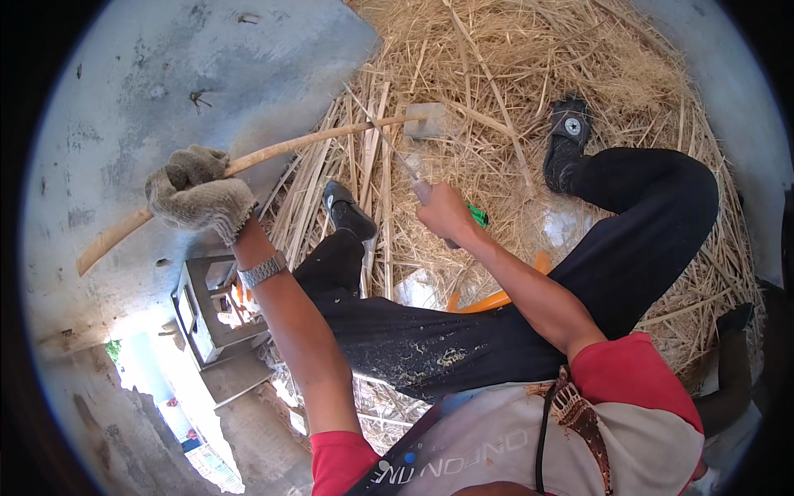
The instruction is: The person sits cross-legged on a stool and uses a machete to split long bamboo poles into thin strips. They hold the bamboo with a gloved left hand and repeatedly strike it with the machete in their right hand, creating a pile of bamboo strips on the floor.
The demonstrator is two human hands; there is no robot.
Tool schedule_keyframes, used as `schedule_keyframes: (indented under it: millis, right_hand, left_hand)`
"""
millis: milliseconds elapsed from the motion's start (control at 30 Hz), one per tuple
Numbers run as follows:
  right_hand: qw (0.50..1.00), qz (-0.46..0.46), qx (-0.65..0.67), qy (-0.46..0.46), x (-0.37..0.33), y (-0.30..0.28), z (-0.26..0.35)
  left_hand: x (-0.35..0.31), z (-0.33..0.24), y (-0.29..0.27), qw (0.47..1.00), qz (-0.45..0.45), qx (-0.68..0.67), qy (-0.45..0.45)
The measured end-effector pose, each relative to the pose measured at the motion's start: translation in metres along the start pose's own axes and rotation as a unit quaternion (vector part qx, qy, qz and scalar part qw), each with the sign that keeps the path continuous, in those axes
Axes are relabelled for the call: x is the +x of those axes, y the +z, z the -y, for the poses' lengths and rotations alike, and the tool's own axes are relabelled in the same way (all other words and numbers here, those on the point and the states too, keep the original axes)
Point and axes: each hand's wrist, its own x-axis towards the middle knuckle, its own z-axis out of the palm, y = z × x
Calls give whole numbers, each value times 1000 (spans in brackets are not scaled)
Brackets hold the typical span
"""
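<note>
My left hand (198,192), in a knitted grey-beige work glove, is closed around a long, curved strip of pale wood or bamboo (306,142). One end of the strip sticks out past the glove on the left. Its far end lies at a small greyish block (425,121) on the straw. My bare right hand (449,217) grips the handle of a knife with a long, narrow blade (382,132). That blade crosses the strip near its far part; whether it touches cannot be made out. Beside the right hand shows a small green-and-black item (478,216).
Straw-like shavings (529,50) and split strips (376,198) cover the floor between my spread legs. A worn bluish wall (207,74) rises at left, above a grey box-like frame (207,310). Orange bars (488,302) show under me. Another person's dark limb (732,364) is at right.
</note>
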Motion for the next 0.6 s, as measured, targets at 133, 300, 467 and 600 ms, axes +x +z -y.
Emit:
schedule_keyframes:
  millis: [133, 300, 467, 600]
  right_hand:
    - [997, -11, 53, -50, -20, -7, 36]
    - [989, -57, 94, -97, -13, 2, 27]
    - [996, -2, 66, 65, -7, -14, 4]
    - [997, -18, 71, -40, -20, -19, 32]
  left_hand:
    - [-10, -1, 14, 1000, 17, -26, -5]
    - [-6, 3, 29, 999, 2, -15, 38]
    - [-10, 7, 42, 998, 3, 9, 70]
    - [-8, 11, 41, 996, 32, 14, 88]
